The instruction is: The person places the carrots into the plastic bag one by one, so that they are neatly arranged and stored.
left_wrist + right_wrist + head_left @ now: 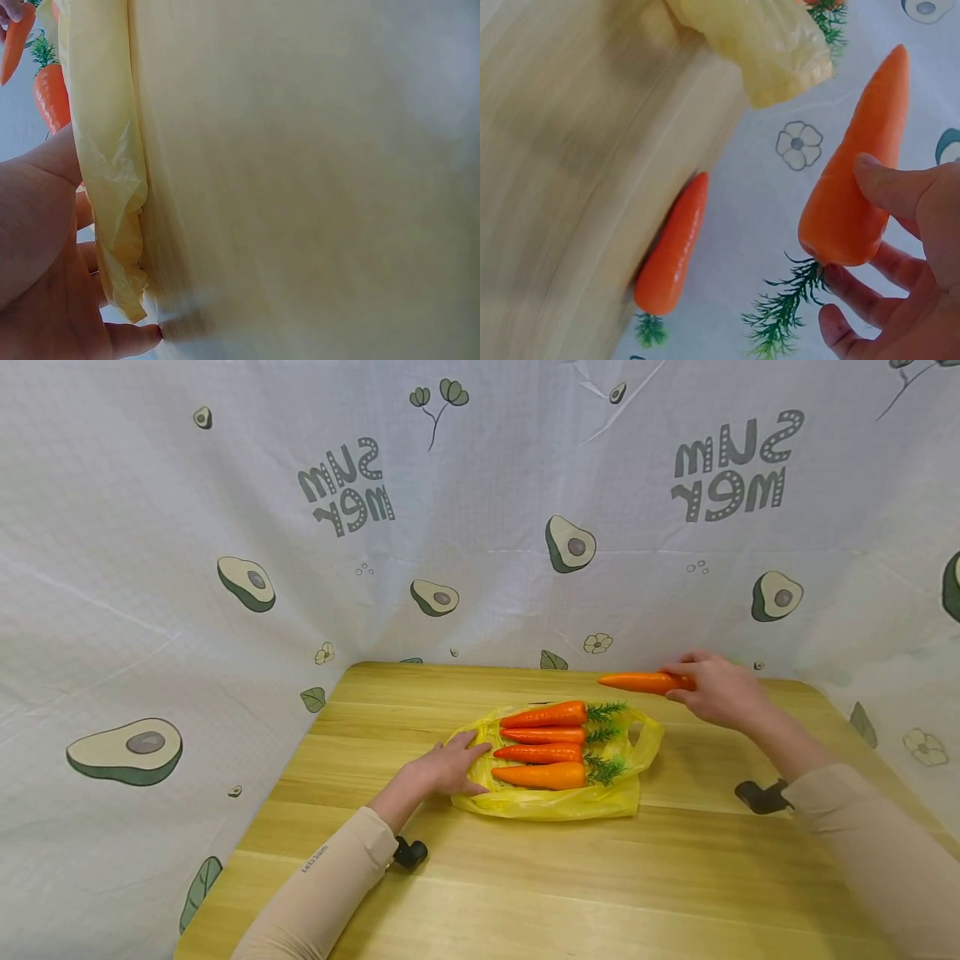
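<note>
My right hand (720, 689) holds an orange carrot (637, 682) by its thick end above the far right of the table, tip pointing left. Its green top (784, 311) hangs under the fingers in the right wrist view. With fingers spread, my left hand (450, 766) touches the left edge of a yellow plastic bag (540, 806). Several carrots lie side by side on this bag, among them a lighter orange carrot (540, 776) at the front, leafy ends to the right. In the left wrist view, a fold of the bag partly hides the fingers of that hand.
One more carrot (671, 251) lies on the wooden table (592, 187) in the right wrist view. A white curtain (487, 527) printed with avocados hangs behind and at the sides of the table. Black wrist mounts (761, 797) stick out from the sleeves.
</note>
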A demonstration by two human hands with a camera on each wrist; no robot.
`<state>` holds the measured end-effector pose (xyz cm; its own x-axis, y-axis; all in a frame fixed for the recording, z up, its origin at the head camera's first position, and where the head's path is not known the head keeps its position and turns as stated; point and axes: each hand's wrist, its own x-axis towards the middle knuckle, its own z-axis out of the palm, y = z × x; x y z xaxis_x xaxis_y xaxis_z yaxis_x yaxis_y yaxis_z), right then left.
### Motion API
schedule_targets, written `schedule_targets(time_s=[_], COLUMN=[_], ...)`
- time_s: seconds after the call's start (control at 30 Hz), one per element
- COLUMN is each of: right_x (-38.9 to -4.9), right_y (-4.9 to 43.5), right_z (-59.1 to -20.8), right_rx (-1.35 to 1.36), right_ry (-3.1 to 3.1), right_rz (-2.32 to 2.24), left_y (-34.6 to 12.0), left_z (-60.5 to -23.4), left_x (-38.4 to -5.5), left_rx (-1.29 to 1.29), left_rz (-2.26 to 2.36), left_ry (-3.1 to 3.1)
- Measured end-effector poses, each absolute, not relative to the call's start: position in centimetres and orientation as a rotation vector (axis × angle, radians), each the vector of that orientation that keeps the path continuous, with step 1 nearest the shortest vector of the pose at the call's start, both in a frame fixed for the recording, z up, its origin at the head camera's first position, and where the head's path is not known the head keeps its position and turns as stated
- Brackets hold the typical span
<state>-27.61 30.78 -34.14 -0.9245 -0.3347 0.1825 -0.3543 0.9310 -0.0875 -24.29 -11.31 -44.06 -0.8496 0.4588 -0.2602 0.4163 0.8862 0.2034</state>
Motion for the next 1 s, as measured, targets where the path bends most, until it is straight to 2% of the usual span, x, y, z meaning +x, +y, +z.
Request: schedule_targets(time_s=[1.0], right_x=[-26.0], right_y=[24.2], right_z=[-33.6], right_rx=[0.784], right_ry=[-2.827], right_rz=[0.074], left_y=[-11.5], left_z=[-44.0], left_x=[-24.1], left_rx=[0.665], left_rz=[0.225], left_ry=[2.749])
